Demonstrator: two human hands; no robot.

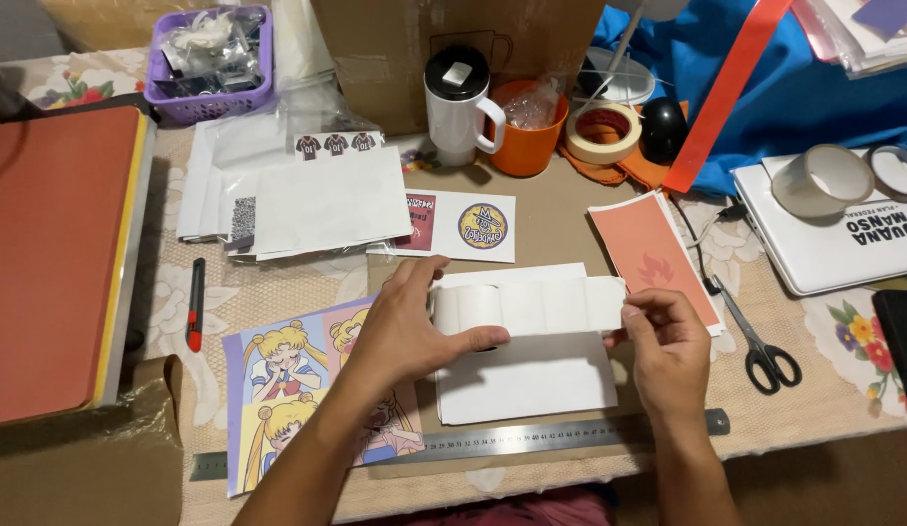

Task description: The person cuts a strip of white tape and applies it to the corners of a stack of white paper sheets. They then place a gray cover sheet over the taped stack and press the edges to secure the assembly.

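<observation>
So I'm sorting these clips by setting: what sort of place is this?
Probably a home craft or print desk: left hand and right hand unroll white labels beside a steel ruler, scissors, tape rolls.

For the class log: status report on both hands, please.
Left hand grips label roll. Right hand pinches strip end. White sheet underneath, ruler near.

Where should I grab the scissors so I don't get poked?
Take the scissors by the black loop handles, the end nearest the table's front edge, coming from that side. They lie flat and closed right of the right hand, blades pointing away toward the orange card, so the handles are probably the safest grip.
</observation>
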